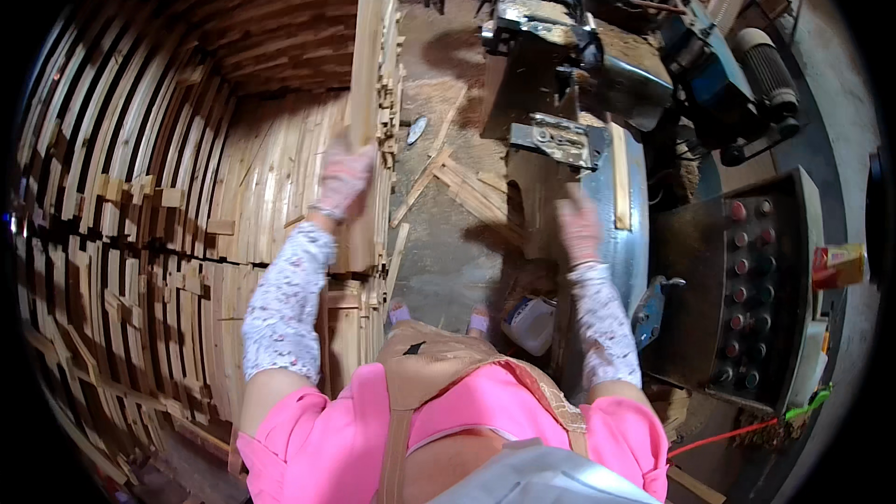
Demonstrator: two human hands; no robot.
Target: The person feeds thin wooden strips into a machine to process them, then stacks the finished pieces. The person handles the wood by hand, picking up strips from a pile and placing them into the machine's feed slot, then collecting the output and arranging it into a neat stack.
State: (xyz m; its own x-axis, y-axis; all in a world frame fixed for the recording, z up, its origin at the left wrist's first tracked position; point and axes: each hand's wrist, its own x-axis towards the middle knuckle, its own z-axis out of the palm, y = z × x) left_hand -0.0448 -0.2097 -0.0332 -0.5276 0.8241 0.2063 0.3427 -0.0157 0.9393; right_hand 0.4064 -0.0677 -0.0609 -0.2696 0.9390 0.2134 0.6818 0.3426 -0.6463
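In the head view, the two hands are held well apart. The left hand (343,179) is placed at the near end of a long pale board (367,65) on the edge of the stacked wooden slats (271,154); through blur, whether the fingers are closed on it cannot be told. The right hand (579,224) is held beside the metal machine table (627,257), nothing being visible in it; its finger closure cannot be told either. A narrow wood strip (620,177) is laid on that table.

The board could be tipped or slid off if gripped only at its end, and neighbouring slats, unevenly stacked, could be dragged with it. Fingers or the patterned sleeve (605,322) could be caught if the woodworking machine (644,65) were running, which cannot be judged. A foot could be tripped by the wood offcuts (476,194) on the floor.

A white plastic jug (534,325) is set low beside the machine, near the feet, where it might be kicked over; its contents cannot be made out. A red-and-yellow packet (838,266) is seen beside the push-button control panel (751,289); what it holds is hidden.
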